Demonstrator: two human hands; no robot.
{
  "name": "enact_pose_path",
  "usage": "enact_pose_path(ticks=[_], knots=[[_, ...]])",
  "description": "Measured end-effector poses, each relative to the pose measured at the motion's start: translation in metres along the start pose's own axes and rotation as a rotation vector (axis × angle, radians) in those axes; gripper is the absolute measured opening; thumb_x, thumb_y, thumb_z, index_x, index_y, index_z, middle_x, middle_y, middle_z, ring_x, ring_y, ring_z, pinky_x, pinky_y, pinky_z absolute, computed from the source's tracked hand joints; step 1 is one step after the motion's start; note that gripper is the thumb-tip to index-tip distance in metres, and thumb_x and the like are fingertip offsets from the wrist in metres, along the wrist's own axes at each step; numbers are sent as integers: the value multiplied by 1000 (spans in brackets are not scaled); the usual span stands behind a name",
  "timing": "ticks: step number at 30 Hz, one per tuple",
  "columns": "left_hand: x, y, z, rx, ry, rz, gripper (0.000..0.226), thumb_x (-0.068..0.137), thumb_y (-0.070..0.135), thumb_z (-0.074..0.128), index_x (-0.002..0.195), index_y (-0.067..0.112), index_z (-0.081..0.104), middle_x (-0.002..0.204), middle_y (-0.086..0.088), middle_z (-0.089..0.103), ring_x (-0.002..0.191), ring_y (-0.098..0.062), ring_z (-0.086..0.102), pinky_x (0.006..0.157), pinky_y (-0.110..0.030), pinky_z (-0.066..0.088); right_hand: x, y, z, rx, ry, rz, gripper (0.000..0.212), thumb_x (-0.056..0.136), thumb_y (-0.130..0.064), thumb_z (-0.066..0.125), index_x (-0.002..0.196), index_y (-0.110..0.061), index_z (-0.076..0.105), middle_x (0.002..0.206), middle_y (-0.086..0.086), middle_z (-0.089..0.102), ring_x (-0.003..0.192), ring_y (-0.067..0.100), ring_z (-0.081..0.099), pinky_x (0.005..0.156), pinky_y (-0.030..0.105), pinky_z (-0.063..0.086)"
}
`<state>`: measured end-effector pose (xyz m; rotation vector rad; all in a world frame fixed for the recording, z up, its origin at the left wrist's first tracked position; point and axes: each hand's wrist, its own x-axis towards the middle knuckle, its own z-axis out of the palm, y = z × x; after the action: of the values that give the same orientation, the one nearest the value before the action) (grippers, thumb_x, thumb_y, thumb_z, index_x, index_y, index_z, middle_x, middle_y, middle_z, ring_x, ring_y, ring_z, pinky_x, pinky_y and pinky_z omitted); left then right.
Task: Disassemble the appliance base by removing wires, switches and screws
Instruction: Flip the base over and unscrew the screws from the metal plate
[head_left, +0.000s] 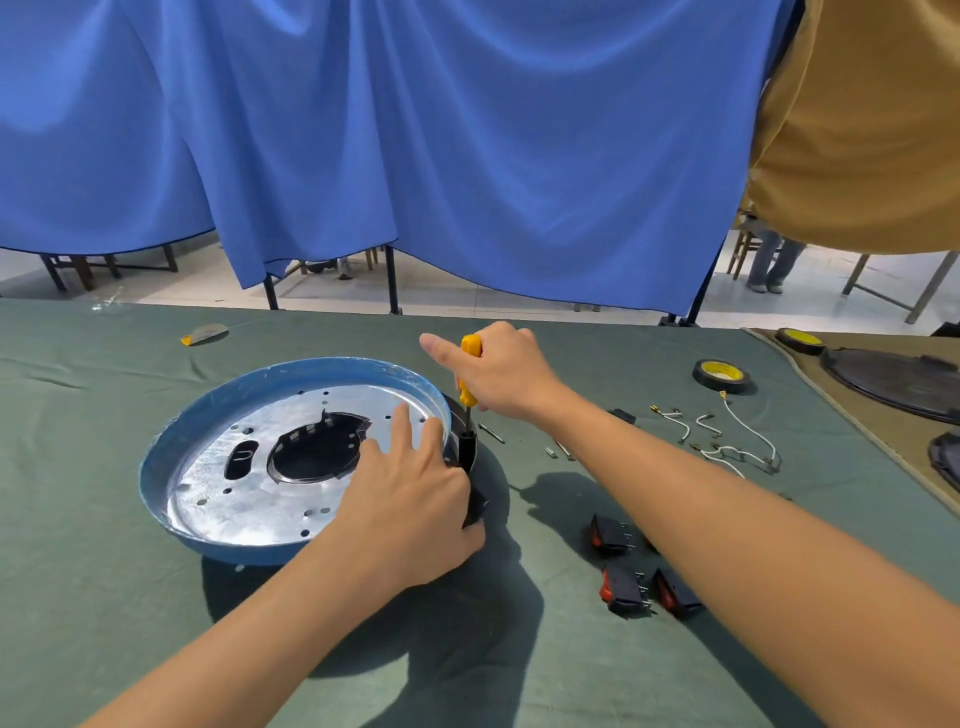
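Two risks: on the green cloth (104, 571), the round blue-rimmed metal base (218, 467) may rock under the left hand (410, 499) gripping its rim at 3 o'clock; the yellow-handled screwdriver (470, 374), grasped by the right hand (501, 376), may slip onto that hand.

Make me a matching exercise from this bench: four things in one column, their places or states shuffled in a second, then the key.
1. screwdriver
2. appliance base
3. tape roll
4. switches

a. lies flat on the green cloth, far right
b. steadied by the left hand
c. lie loose on the cloth, nearest the camera
d. gripped upright in the right hand

Pairs: 1-d, 2-b, 3-a, 4-c.
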<state>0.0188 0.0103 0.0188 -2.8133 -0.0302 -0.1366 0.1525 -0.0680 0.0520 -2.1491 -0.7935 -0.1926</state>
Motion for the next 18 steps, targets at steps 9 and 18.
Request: enact_pose_path(ticks=[9, 18], knots=[[3, -5, -11, -29, 125, -34, 38, 87, 55, 39, 85, 21, 56, 98, -5, 30, 100, -27, 42, 68, -36, 29, 1, -2, -4, -30, -26, 34, 74, 91, -61, 53, 70, 9, 65, 69, 21, 69, 69, 27, 66, 75, 47, 57], [9, -19, -34, -129, 157, -83, 39, 83, 55, 40, 65, 21, 33, 88, -2, 28, 83, -22, 35, 60, -34, 25, 19, -44, -12, -107, 193, -266, 68, 95, -52, 55, 42, -22, 25, 39, -7, 24, 38, 13, 31, 50, 27, 29]])
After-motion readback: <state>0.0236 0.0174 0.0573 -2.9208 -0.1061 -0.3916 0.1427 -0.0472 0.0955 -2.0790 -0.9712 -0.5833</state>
